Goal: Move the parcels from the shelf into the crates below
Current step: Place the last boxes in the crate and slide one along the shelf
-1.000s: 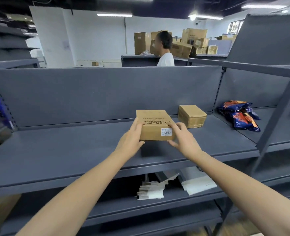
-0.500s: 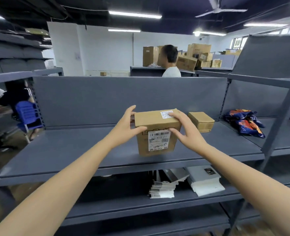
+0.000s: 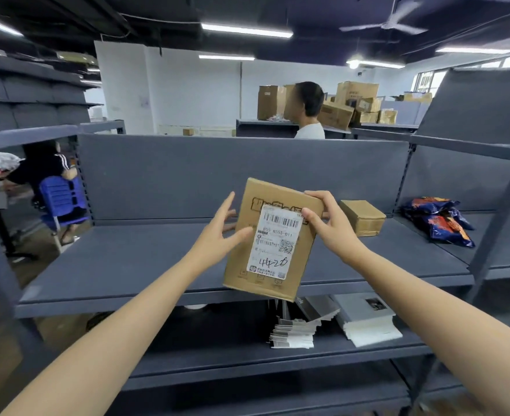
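Observation:
A brown cardboard parcel [image 3: 273,238] with a white shipping label facing me is held in the air, tilted, above the front of the grey shelf [image 3: 145,259]. My right hand [image 3: 330,223] grips its upper right corner. My left hand [image 3: 222,232] touches its left edge with the fingers spread. A second, smaller cardboard parcel [image 3: 364,217] lies on the shelf behind and to the right. No crates are in view.
Blue snack bags [image 3: 439,219] lie on the neighbouring shelf at right. Stacked white papers [image 3: 292,334] and booklets [image 3: 367,322] rest on the lower shelf. A person in white [image 3: 309,115] stands behind the shelf; another sits at left on a blue chair [image 3: 61,202].
The parcel came off the shelf, rose and turned so that its label faces me. My left hand loosened to a light touch on its left edge.

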Available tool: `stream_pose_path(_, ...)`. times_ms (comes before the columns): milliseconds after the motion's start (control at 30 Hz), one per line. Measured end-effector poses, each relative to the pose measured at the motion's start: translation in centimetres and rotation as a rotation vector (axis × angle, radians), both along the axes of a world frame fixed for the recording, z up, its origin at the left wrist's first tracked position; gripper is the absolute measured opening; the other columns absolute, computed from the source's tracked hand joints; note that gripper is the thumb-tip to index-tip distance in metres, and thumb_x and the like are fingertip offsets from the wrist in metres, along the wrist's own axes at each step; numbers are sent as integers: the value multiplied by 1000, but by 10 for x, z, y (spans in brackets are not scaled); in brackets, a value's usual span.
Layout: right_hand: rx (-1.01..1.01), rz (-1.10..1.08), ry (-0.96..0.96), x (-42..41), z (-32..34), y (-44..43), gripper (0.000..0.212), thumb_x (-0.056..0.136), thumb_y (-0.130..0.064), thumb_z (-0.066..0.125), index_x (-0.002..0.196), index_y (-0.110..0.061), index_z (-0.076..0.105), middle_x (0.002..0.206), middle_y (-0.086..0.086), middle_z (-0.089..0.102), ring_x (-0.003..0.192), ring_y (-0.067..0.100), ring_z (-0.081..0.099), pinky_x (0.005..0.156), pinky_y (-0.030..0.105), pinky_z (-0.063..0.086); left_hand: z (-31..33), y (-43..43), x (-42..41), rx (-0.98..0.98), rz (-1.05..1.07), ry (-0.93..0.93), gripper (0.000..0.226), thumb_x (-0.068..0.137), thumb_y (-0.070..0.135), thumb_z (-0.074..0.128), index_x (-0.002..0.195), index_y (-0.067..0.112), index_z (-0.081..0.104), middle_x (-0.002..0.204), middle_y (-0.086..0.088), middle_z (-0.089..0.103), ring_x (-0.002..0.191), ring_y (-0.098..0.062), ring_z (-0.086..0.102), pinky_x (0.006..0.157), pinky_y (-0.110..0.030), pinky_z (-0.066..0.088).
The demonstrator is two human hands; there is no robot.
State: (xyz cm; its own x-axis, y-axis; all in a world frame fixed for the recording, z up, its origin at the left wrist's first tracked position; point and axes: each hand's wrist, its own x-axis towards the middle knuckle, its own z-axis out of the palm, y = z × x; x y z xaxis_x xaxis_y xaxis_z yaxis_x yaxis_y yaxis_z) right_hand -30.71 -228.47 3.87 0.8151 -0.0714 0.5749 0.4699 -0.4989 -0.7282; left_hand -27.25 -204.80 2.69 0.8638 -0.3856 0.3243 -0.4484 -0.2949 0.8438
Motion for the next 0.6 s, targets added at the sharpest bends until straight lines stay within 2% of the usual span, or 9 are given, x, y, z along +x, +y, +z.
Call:
stream_pose_path(67,149,-21,56,-2,-3,-2,20,96,-21,53,114,-26,48,108,-3,58,89,10,58,68,18,52,-18,8,-5,24,-36,92,77,90,33,59,148,41,9,140,8,45,121,-6,48,102,-27,34)
stream_pose_path(167,246,-58,139,-2,-12,-4,15,96,-24,52,110,-27,48,107,1,57,92,14,54,58,22,52,-40,16,-11,1,-84,185,70,91,31,58,147,44,17,116,10,65,104,-4,62,92,-21,48)
stream_pose_path(267,303,-62,314,-3,-21,-9,15,95,-25,53,109,-23,48,112,11,56,91,19,56,68,35,55,-47,19,-12,13,-91,219,58,93,30,56,143,44,30,104,9,67,97,-8,65,84,-22,54)
stream_pose_path(333,173,-65,415,-6,-27,-16,18,93,-24,57,109,-21,50,117,12,58,93,20,56,79,41,52,-48,26,-10,41,-98,250,52,93,31,56,140,46,36,99,8,69,92,-8,67,86,-30,55)
stream_pose_path(400,-112,-99,436,-12,-32,-20,29,91,-24,60,118,-27,49,129,-1,53,100,16,53,84,35,46,-50,34,-10,88,-109,260,48,95,31,53,139,43,39,103,8,70,90,-5,68,77,-23,55)
stream_pose_path(433,-161,-82,428,-15,-37,-21,41,91,-26,60,129,-32,44,137,-9,46,103,14,52,88,32,43,-51,36,-11,92,-116,264,46,96,31,51,139,41,40,107,9,69,92,-4,67,73,-18,53)
stream_pose_path(500,-64,-60,425,-24,-49,-16,67,90,-30,62,144,-41,25,143,-18,33,111,7,48,97,30,39,-56,35,-15,36,-116,280,43,98,29,48,139,39,41,115,10,66,97,-3,66,69,-13,51)
stream_pose_path(567,114,-67,399,-33,-62,-6,79,89,-32,63,147,-46,11,149,-15,29,127,9,41,103,40,41,-61,27,-23,-81,-104,338,43,99,27,47,138,41,39,121,10,63,93,0,66,66,-18,55)
stream_pose_path(600,209,-40,390,-40,-68,1,81,90,-29,62,147,-46,7,151,-13,29,132,11,39,99,41,46,-66,22,-27,-125,-91,354,44,99,28,46,139,43,36,122,13,61,92,1,66,67,-22,56)
